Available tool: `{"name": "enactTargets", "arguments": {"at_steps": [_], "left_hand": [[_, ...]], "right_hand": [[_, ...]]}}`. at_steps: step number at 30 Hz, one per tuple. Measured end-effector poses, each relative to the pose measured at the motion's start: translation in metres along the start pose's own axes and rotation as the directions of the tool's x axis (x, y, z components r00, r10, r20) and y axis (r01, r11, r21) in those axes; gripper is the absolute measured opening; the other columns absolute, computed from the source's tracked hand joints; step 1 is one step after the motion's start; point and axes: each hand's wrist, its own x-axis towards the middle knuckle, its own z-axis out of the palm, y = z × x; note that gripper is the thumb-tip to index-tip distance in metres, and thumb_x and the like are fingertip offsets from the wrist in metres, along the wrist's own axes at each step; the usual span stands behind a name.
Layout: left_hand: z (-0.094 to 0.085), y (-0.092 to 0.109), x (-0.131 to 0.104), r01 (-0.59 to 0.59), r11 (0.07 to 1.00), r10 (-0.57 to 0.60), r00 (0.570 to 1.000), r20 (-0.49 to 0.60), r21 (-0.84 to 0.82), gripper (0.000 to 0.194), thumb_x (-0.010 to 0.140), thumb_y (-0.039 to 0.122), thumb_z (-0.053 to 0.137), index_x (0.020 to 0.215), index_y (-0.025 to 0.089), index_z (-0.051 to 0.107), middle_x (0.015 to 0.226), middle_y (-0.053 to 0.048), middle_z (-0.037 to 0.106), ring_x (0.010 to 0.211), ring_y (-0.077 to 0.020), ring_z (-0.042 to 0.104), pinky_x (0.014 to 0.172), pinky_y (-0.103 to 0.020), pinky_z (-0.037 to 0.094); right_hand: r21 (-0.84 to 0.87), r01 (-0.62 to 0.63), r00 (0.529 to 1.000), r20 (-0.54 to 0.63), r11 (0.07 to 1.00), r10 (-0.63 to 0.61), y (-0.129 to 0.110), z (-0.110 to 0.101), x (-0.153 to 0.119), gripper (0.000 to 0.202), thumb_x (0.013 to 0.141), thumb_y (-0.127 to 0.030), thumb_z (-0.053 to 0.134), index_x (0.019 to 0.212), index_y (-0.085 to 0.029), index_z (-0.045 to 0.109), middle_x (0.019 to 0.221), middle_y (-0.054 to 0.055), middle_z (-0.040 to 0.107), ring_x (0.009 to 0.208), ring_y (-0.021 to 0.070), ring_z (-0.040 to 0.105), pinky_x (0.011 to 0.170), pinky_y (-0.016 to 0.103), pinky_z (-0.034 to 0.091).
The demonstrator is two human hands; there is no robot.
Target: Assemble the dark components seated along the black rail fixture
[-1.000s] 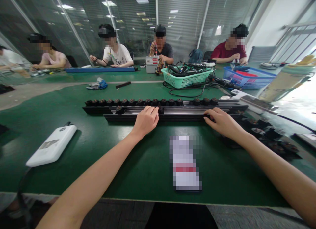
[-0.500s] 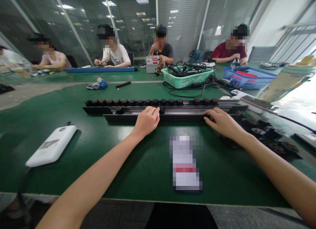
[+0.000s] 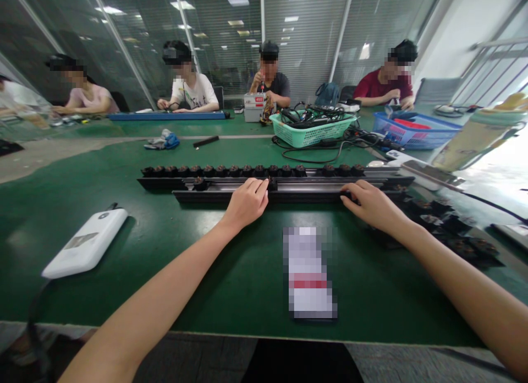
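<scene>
A long black channel rail (image 3: 214, 196) lies across the table in front of me, its inner face silvery. My left hand (image 3: 247, 200) is closed at the middle of this rail, its fingertips against a small black socket-like part (image 3: 273, 183) seated in the channel. Further left in the rail sits another such part (image 3: 200, 183). At the right stretch of the rail, my right hand (image 3: 366, 200) curls its fingers over a small black piece (image 3: 346, 195), mostly hidden beneath them. Behind runs a second rail (image 3: 159, 184) with a row of black parts bearing copper-coloured contacts (image 3: 234, 170).
Loose black parts (image 3: 466, 223) are heaped beyond my right forearm. A pixelated phone-shaped object (image 3: 309, 273) lies between my arms, and a white power bank (image 3: 86, 244) on the left. Further back are a green basket of cables (image 3: 313, 132), a blue basket (image 3: 433, 136) and several people seated.
My left hand and the black socket-like part at its fingertips have shifted very slightly to the right along the rail. My right hand looks still.
</scene>
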Motion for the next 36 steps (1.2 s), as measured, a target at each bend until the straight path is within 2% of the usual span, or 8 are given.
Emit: {"name": "enactTargets", "arguments": {"at_steps": [13, 24, 36], "left_hand": [[0.0010, 0.0005, -0.0006, -0.001, 1.000, 0.001, 0.999, -0.042, -0.013, 0.034, 0.100, 0.020, 0.046, 0.127, 0.007, 0.063, 0.115, -0.017, 0.071, 0.111, -0.0273, 0.064, 0.097, -0.042, 0.056], [0.0048, -0.0008, -0.0016, 0.012, 0.997, -0.018, 0.997, -0.072, -0.075, 0.036, 0.101, 0.022, 0.046, 0.127, 0.006, 0.065, 0.118, -0.017, 0.072, 0.114, -0.0274, 0.064, 0.099, -0.043, 0.056], [0.0034, -0.0038, -0.0031, 0.026, 0.987, -0.037, 0.997, -0.067, -0.158, 0.036, 0.102, 0.022, 0.046, 0.130, 0.012, 0.067, 0.119, -0.014, 0.073, 0.114, -0.0241, 0.065, 0.101, -0.042, 0.056]], "right_hand": [[0.001, 0.013, 1.000, 0.000, 1.000, -0.013, 0.0026, 0.0016, -0.0001, 0.029, 0.098, -0.035, 0.048, 0.112, -0.016, 0.066, 0.093, 0.010, 0.062, 0.081, 0.0247, 0.062, 0.076, 0.038, 0.050], [-0.001, 0.003, 1.000, 0.003, 1.000, -0.003, 0.0009, 0.0010, -0.0001, 0.029, 0.098, -0.035, 0.048, 0.110, -0.017, 0.067, 0.093, 0.010, 0.062, 0.080, 0.0247, 0.062, 0.074, 0.038, 0.049], [-0.019, 0.012, 1.000, -0.004, 1.000, -0.012, 0.0021, 0.0025, -0.0001, 0.029, 0.099, -0.035, 0.048, 0.111, -0.016, 0.066, 0.092, 0.010, 0.061, 0.079, 0.0245, 0.061, 0.074, 0.038, 0.049]]}}
